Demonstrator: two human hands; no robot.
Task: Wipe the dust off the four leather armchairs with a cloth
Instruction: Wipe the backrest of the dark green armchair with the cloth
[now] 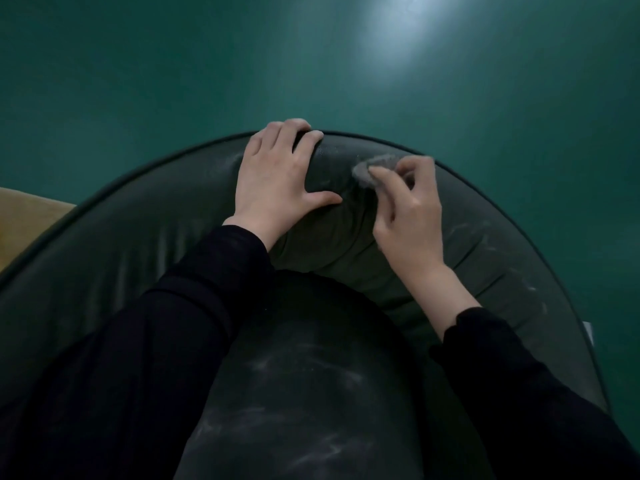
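Two black sleeves, the left (156, 341) and the right (519, 393), reach in from the lower edge, and each ends in a bare hand. Right hand (408, 216) pinches one small grey cloth (374, 168); the forefinger lies along it and the other fingers curl in behind, clamped on the fabric. That cloth sits under the fingertips, just beyond the knuckles, pressed to the upper part of the backrest (346, 237) a little below the top rim. Left hand (277, 174) lies just beside it, apart from the cloth. Its fingers bend over the top rim and grip it, while the thumb spreads along the front face, pointing at the cloth.

Both hands rest on one dark green leather armchair (104, 271), the only one in view. Its backrest curves round in a wide arc, edged with piping. Below the forearms lies the round seat cushion (311, 393), marked with pale dust streaks (270, 363). More pale smears (485, 233) show on the right side of the backrest.

Behind the chair spreads a green floor (173, 64) with one bright patch of reflected light (391, 26). One tan shape (24, 220) shows at the left edge, and one small white thing (587, 332) peeks out at the right; what either is cannot be told.
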